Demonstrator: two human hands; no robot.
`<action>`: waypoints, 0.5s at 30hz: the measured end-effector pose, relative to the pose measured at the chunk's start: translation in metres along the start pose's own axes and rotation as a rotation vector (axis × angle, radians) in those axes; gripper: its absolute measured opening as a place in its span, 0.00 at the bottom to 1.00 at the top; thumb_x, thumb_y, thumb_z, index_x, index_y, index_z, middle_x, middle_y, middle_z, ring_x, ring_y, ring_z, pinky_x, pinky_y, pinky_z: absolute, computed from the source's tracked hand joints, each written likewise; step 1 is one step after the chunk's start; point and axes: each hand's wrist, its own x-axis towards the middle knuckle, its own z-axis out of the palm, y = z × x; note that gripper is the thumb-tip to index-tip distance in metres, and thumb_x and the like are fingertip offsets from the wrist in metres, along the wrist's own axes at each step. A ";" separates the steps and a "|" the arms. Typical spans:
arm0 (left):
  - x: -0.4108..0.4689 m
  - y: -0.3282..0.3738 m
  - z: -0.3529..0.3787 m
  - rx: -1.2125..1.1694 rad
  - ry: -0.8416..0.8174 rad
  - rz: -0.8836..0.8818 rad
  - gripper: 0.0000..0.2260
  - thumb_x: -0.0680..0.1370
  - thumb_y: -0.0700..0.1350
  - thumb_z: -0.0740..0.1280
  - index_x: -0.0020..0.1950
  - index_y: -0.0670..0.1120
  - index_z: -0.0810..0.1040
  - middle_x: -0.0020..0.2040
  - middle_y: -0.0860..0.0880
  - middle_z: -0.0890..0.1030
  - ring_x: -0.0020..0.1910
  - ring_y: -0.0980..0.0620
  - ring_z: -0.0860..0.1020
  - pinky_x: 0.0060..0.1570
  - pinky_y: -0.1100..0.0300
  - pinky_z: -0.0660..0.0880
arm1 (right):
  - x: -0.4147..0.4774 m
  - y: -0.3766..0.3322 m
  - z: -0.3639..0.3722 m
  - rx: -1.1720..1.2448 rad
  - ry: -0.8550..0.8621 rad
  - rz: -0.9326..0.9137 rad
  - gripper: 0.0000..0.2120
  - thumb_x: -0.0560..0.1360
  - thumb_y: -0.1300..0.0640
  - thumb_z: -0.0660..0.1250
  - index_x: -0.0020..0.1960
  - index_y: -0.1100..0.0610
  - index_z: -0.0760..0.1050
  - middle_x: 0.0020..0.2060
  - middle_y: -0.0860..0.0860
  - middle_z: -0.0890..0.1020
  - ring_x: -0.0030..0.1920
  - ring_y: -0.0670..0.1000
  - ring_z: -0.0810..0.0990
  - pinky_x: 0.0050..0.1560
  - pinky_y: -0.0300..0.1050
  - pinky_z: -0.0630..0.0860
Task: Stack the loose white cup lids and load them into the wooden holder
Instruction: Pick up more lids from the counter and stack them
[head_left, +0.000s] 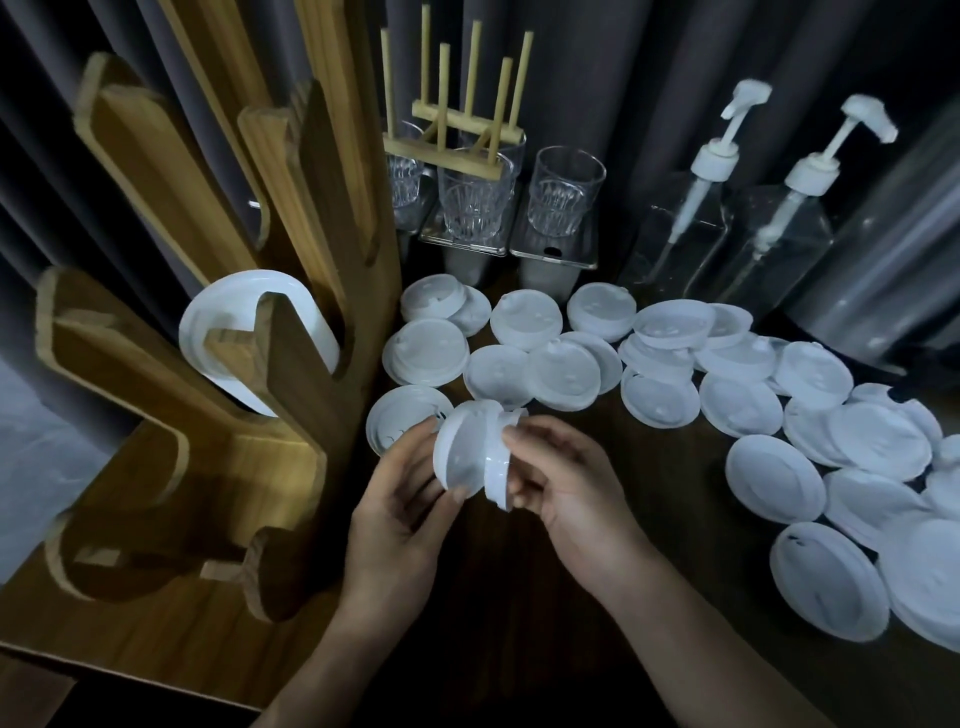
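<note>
In the head view I have a small stack of white lids (465, 454) held up on edge above the surface (519, 597), low in the middle of the frame and just right of the wooden holder (306, 374). My left hand (400, 509) curls its thumb and fingers round the left lid's rim. My right hand (566, 483) pinches the rim of the lid pressed against it from the right. Whether the stack is two lids or more I cannot tell. One lid lies flat on the surface directly behind the left hand, partly hidden by it. The rest of the loose lids (524, 317) spread in an overlapping band from beside the holder out to the right edge, some lying singly and some piled on each other. In the holder's middle slot, a batch of loaded lids (228, 317) stands on edge between the wooden prongs. Behind the loose lids are clear glasses (470, 202), with a wooden peg rack (467, 122) lying across two of them. Two pump bottles (691, 223) stand to their right. A dark curtain (623, 78) hangs behind everything.
</note>
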 end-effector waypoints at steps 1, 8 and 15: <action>0.000 0.001 0.000 -0.003 -0.014 0.005 0.26 0.76 0.35 0.72 0.70 0.55 0.74 0.65 0.56 0.83 0.67 0.53 0.81 0.66 0.53 0.79 | 0.001 0.000 0.003 -0.019 -0.010 -0.003 0.04 0.77 0.61 0.73 0.50 0.61 0.82 0.36 0.56 0.79 0.33 0.50 0.76 0.33 0.40 0.74; -0.001 -0.001 -0.005 -0.041 -0.094 0.002 0.24 0.78 0.38 0.71 0.74 0.47 0.73 0.67 0.47 0.82 0.69 0.47 0.80 0.68 0.45 0.77 | 0.003 0.001 0.017 -0.068 -0.021 -0.002 0.02 0.77 0.60 0.73 0.46 0.55 0.84 0.36 0.52 0.82 0.33 0.47 0.78 0.36 0.40 0.73; 0.002 0.001 -0.003 0.066 -0.029 0.018 0.25 0.74 0.38 0.77 0.70 0.52 0.78 0.66 0.47 0.81 0.63 0.51 0.83 0.55 0.62 0.81 | -0.001 -0.001 0.017 -0.180 -0.154 -0.022 0.09 0.82 0.56 0.68 0.50 0.54 0.87 0.44 0.56 0.88 0.42 0.52 0.86 0.47 0.45 0.83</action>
